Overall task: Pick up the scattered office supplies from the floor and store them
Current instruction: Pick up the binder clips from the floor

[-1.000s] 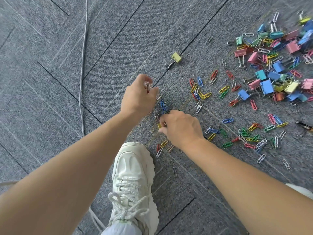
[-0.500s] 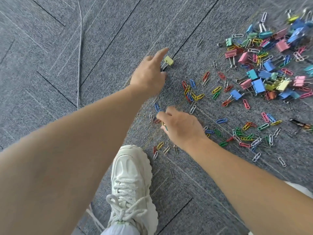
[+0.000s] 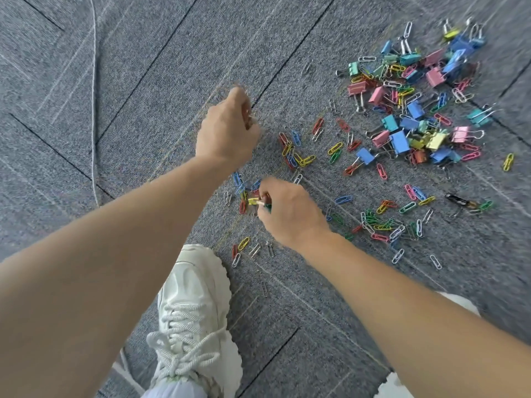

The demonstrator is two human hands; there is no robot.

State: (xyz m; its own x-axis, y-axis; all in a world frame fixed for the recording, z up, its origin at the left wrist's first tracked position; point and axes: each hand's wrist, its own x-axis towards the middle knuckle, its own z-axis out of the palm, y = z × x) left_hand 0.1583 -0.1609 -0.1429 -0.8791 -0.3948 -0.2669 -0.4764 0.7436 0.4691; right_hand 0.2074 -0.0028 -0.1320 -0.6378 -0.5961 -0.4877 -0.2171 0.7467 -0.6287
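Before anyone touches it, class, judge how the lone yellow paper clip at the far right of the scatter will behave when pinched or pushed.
The yellow paper clip is thin bent wire, so probably very light and stiff. Lying flat on the textured carpet, it likely needs a fingertip pinch; pushed, it would probably snag or slide, not roll.

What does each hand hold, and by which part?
The left hand encloses clips in its fist, part hidden. The right hand pinches paper clips by one end.
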